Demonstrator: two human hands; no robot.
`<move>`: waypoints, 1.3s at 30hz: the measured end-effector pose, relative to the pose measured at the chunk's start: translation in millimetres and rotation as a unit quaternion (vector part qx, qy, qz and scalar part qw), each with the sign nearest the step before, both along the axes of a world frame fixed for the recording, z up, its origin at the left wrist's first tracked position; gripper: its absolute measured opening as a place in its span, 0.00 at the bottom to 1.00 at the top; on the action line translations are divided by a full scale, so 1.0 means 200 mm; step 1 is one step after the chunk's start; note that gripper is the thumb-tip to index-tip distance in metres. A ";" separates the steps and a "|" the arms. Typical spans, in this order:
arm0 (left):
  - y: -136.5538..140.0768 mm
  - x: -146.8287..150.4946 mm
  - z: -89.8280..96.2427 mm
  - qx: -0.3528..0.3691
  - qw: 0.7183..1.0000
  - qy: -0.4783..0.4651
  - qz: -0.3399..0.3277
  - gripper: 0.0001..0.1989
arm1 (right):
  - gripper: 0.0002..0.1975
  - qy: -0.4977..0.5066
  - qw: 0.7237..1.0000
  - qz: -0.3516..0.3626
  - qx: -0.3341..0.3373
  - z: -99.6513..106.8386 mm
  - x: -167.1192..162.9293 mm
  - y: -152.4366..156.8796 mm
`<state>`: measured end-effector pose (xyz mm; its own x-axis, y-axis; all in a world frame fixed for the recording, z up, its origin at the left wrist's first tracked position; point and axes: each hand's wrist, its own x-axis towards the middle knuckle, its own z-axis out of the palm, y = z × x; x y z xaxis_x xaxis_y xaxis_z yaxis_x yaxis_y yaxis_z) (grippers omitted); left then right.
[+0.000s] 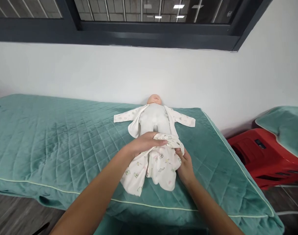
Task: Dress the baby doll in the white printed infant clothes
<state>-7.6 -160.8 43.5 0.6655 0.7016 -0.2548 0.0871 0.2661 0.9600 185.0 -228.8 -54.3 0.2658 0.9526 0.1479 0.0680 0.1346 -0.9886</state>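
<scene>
We have the fingers of our left hand (145,143) clamped on the gathered top of the printed white baby pants (162,163), and those of our right hand (185,164) clamped on its other side; the pant legs spread nearer us than the fingers, over the quilted green bedcover (66,140). Just beyond our fingers lies the baby doll (154,116), face up in an open printed jacket (134,128); whether its legs are inside the pants, we cannot tell.

Wht printed pants (162,164), grn diamond-quilted bedcover (73,143)
</scene>
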 end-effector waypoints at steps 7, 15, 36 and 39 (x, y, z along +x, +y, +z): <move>0.18 0.09 0.03 0.077 0.995 0.032 0.058 0.19 | 0.26 -0.042 0.999 -0.010 -0.018 0.05 0.04 0.20; 0.32 0.13 0.02 0.264 0.952 0.108 0.109 0.15 | 0.19 -0.141 0.985 -0.097 0.003 0.07 0.05 0.39; 0.43 0.00 -0.17 0.205 0.964 -0.058 0.162 0.14 | 0.12 -0.432 0.889 -0.143 0.051 0.02 0.07 0.53; 0.44 -0.02 -0.19 0.162 0.966 -0.117 0.162 0.14 | 0.13 -0.471 0.867 -0.141 0.084 0.06 0.08 0.55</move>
<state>-11.4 -72.5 4.5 0.4103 0.9005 0.1441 -0.1789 -0.0755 0.9810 201.6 -117.8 -43.1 0.1709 0.8140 0.5552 0.8875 0.1176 -0.4456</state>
